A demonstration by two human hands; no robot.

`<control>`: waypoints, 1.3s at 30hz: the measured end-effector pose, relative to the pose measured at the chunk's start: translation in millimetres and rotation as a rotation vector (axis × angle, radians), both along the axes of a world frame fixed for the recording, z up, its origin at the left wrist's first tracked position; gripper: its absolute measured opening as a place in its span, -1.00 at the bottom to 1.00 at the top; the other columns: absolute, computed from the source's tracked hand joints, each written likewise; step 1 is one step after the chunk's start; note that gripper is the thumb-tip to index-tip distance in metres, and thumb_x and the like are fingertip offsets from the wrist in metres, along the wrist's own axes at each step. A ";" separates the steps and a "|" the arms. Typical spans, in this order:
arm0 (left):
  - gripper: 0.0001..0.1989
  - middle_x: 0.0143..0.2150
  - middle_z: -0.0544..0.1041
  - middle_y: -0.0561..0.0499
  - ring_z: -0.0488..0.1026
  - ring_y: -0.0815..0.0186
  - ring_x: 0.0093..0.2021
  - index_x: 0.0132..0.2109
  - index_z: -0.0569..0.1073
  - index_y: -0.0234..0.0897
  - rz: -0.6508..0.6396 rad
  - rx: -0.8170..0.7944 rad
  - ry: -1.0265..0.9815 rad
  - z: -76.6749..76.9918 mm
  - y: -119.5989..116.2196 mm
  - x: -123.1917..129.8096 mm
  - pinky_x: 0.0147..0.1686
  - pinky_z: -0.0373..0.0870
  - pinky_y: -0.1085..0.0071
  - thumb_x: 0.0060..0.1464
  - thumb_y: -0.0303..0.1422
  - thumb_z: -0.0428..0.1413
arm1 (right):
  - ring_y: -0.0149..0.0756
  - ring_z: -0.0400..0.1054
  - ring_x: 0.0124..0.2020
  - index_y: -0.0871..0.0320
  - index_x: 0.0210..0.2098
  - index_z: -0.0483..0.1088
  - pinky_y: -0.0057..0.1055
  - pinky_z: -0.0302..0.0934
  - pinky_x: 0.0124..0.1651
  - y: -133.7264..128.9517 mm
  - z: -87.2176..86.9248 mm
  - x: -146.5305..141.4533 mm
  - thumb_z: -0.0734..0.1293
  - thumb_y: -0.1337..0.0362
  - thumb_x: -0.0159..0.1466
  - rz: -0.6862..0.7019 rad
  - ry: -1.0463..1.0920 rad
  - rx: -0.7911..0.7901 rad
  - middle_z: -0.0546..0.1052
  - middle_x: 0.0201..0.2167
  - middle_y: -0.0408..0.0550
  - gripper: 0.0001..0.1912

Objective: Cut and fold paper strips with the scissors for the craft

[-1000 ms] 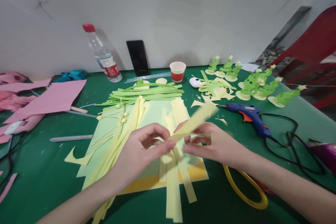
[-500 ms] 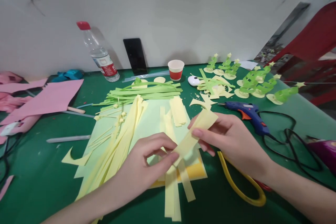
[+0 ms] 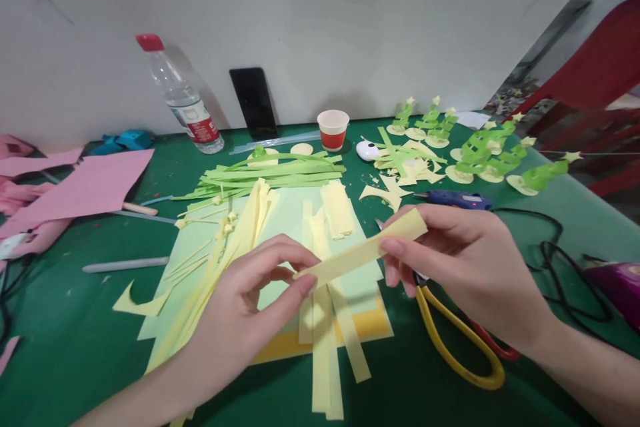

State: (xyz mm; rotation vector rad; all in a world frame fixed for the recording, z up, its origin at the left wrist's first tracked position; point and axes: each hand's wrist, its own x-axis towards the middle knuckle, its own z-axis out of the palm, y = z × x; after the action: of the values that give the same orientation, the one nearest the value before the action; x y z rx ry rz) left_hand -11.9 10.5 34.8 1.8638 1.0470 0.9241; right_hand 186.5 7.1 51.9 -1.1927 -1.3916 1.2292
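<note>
A pale yellow paper strip (image 3: 353,257) is stretched between my two hands above the table. My left hand (image 3: 270,280) pinches its left end between thumb and fingers. The right end is gripped by my right hand (image 3: 435,247), with the tip sticking out past the fingers. Below lie more yellow paper strips (image 3: 327,353) on light green paper sheets (image 3: 285,213). A short stack of folded yellow strips (image 3: 337,210) sits just beyond. Scissors with yellow and red handles (image 3: 463,340) lie under my right hand, which hides part of them.
Green paper strips (image 3: 270,175) lie at the back, near a paper cup (image 3: 333,130), a phone (image 3: 254,103) and a bottle (image 3: 197,123). Small green spiral trees (image 3: 480,153) stand at right, behind a blue glue gun (image 3: 457,199). Pink paper (image 3: 95,187) is at left.
My right hand has shifted slightly right and my left hand slightly left, so more of the strip shows between them, lying flatter. More of the scissors has come into view.
</note>
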 end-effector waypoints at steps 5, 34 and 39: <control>-0.82 -0.45 0.40 0.11 0.34 0.45 -0.49 -0.39 0.41 -0.19 0.065 0.021 -0.016 5.8 1.7 -2.0 -0.56 0.33 0.64 0.01 -0.56 0.01 | -0.53 0.22 -0.75 0.18 -0.64 0.37 -0.67 0.17 -0.74 -2.7 3.2 -0.7 0.35 0.28 0.06 -0.011 -0.090 0.084 0.39 -0.74 -0.16 -0.81; -0.75 -0.40 0.39 0.18 0.34 0.51 -0.45 -0.34 0.43 -0.12 0.025 0.009 -0.090 8.3 -1.0 -5.8 -0.52 0.34 0.64 0.02 -0.61 0.02 | -0.55 0.24 -0.75 0.15 -0.65 0.39 -0.69 0.17 -0.73 -6.0 5.3 2.8 0.41 0.30 0.02 0.010 -0.044 0.080 0.41 -0.72 -0.18 -0.83; -0.75 -0.41 0.38 0.14 0.35 0.52 -0.47 -0.35 0.44 -0.15 0.028 -0.010 -0.114 8.7 -0.5 -4.6 -0.52 0.36 0.66 0.00 -0.63 0.02 | -0.58 0.24 -0.75 0.18 -0.63 0.37 -0.74 0.17 -0.73 -6.0 7.6 1.7 0.36 0.36 0.07 0.017 -0.106 0.159 0.40 -0.71 -0.20 -0.83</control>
State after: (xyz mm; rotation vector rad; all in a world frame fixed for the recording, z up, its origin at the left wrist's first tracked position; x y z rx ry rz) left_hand -16.5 10.0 43.5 1.7711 1.0093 1.0274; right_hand 188.3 1.1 59.5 -1.1507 -1.5502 1.0585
